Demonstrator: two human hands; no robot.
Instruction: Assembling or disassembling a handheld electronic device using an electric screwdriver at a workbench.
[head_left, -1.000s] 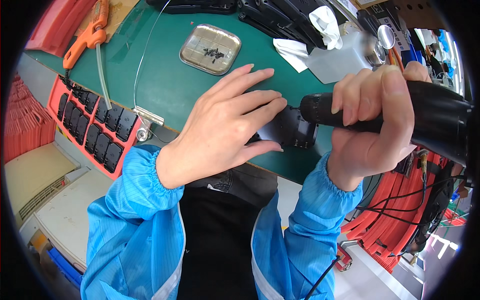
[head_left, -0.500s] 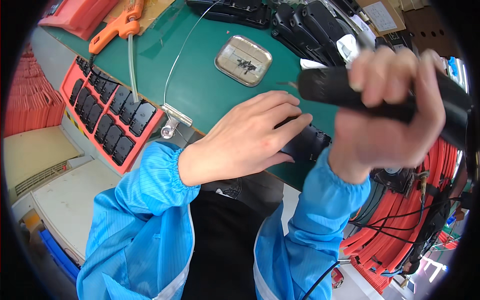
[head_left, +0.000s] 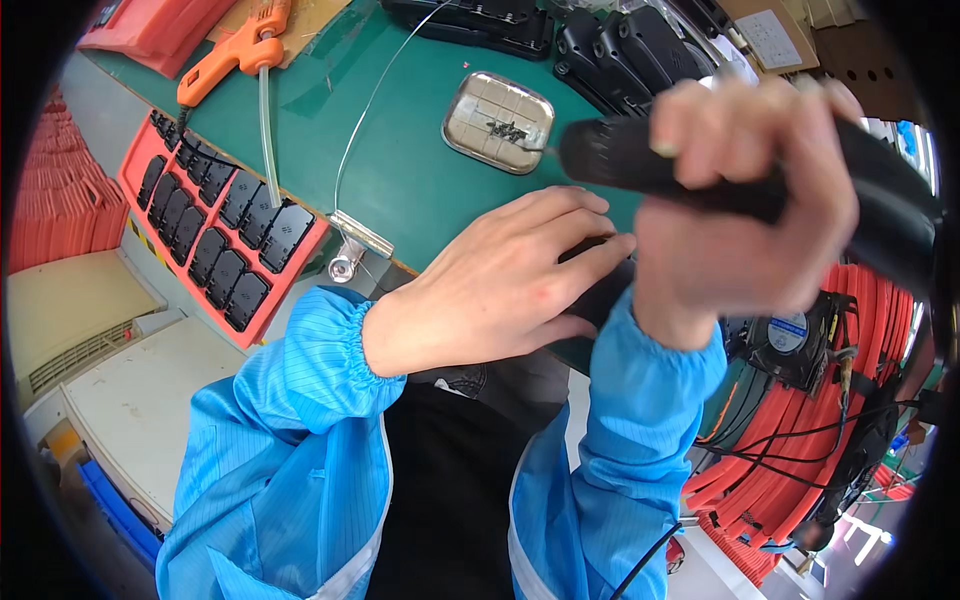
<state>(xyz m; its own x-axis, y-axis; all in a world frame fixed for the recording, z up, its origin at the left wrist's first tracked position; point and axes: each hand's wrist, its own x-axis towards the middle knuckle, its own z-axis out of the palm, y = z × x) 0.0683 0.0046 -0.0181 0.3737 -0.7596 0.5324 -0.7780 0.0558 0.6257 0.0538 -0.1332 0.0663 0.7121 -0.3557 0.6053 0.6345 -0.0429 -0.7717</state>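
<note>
My right hand (head_left: 755, 195), slightly blurred, is wrapped round a black electric screwdriver (head_left: 605, 150). The thin bit points left and its tip reaches the right edge of a shallow metal dish (head_left: 465, 125). Small dark screws (head_left: 507, 131) lie in a heap inside that dish. Below it, my left hand (head_left: 505, 285) curls over a black plastic casing (head_left: 603, 290) at the table's near edge, thumb and fingers gripping it. Most of the casing is hidden behind the left hand and right sleeve.
Black handheld devices (head_left: 620, 55) stand at the back right. An orange glue gun (head_left: 235, 60) lies back left. A red tray (head_left: 205, 230) of black parts sits left, near a metal clip (head_left: 360, 235) with a wire. Red sheets and cables (head_left: 780, 460) are at right.
The right hand and screwdriver have moved left, bringing the bit to the dish's edge. My left hand stays on the casing, and the casing now shows less.
</note>
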